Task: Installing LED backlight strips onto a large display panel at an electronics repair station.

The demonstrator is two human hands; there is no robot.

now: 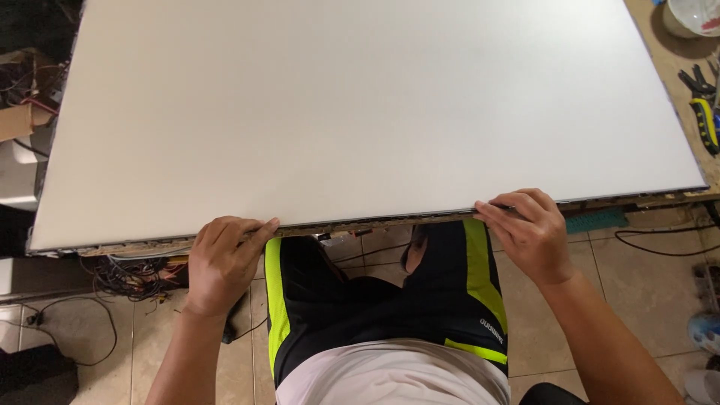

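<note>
A large white flat panel (360,105) lies across a workbench and fills most of the view. My left hand (223,262) grips its near edge on the left, fingers curled onto the rim. My right hand (529,232) pinches the same near edge further right, fingertips on the thin rim. Below the edge I see my own black shorts with yellow-green stripes (390,300) and a white shirt.
Pliers with black and yellow handles (703,105) lie on the bench at the right, beside a white container (694,16). Tangled cables (127,274) hang under the bench at left. A black cable (660,247) runs over the tiled floor at right.
</note>
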